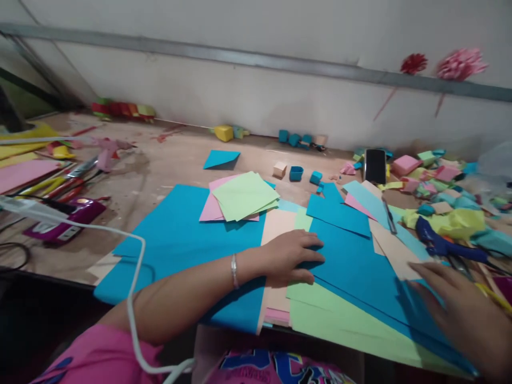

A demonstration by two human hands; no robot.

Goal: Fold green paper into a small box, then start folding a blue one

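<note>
Flat on the paper sheets at the centre lies my left hand (292,256), fingers spread over a peach sheet (278,229) and the edge of a blue sheet (348,266). My right hand (456,293), slightly blurred, is at the lower right with its fingers apart, near the tip of a peach strip (394,250). Another large blue sheet (180,234) spreads under my left forearm. Light green squares (246,196) rest on pink ones (210,208) above it. Green sheets (340,317) stick out below the blue.
A blue glue gun (448,245), a pen (389,217), a phone (375,166) and small folded paper pieces (444,173) are at the right. At the left are a pink glue gun (108,153), a purple device (66,220) and scissors. A white cable (136,277) crosses my left arm.
</note>
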